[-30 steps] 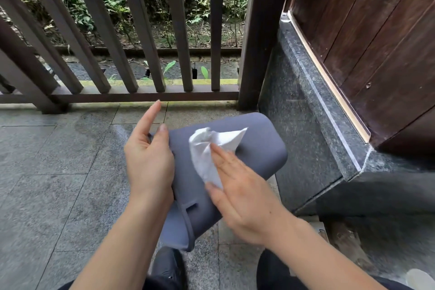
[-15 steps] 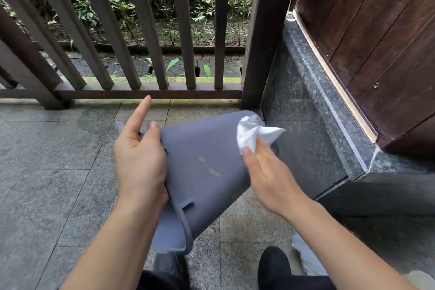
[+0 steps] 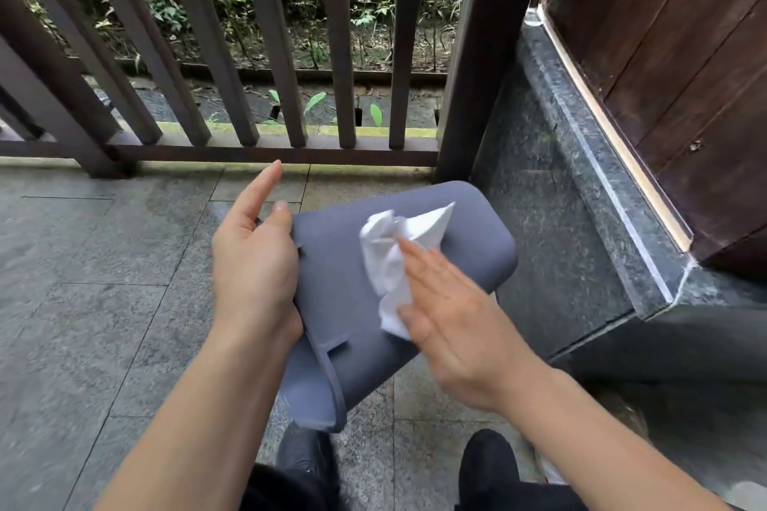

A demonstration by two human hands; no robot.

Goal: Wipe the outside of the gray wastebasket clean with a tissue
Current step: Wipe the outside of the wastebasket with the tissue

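Note:
The gray wastebasket (image 3: 340, 303) is held tipped on its side above the tiled floor, its base pointing away toward the railing and its rim near my knees. My left hand (image 3: 255, 261) grips its left side, index finger stretched out. A crumpled white tissue (image 3: 392, 253) lies on the upward-facing side wall. My right hand (image 3: 452, 311) presses the tissue flat against the wall with extended fingers, covering the tissue's lower right part.
A dark wooden railing (image 3: 265, 54) runs across the back, plants behind it. A dark granite ledge (image 3: 581, 199) and a wooden door (image 3: 685, 75) stand close on the right, near the basket's base. Gray floor tiles (image 3: 91, 303) spread to the left. My dark shoes (image 3: 489, 456) show below.
My right hand has slid the tissue back from the basket's far end toward the middle of the side wall. My left hand keeps its grip.

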